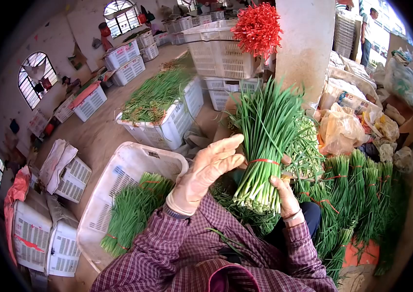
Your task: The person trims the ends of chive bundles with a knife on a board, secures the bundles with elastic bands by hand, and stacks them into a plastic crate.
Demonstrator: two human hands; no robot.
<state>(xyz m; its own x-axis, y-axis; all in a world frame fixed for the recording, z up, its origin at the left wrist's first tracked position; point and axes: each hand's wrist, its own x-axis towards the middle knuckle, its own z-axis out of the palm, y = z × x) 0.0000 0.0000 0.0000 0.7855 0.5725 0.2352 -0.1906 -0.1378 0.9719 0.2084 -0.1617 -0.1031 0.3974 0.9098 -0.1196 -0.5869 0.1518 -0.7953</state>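
Note:
A thick bunch of chives (pixel 270 129), with pale cut stalk ends toward me and a red band (pixel 264 161) round its lower part, stands upright before my chest. My right hand (pixel 286 197) grips it from the right near the banded end, thumb on the stalks and most fingers hidden behind. My left hand (pixel 207 171), in a pale rubber glove, is raised just left of the bunch, palm facing it and fingers stretched out. Loose chives (pixel 306 151) lie behind the held bunch.
At my left, a white crate (pixel 100 214) holds banded bunches. Many tied bunches (pixel 357 190) lie at my right, below plastic bags (pixel 340 129). Ahead are a crate heaped with chives (pixel 160 134), stacked crates (pixel 221 53), red ties (pixel 257 29) and a pillar (pixel 303 48). A person (pixel 368 36) stands far right.

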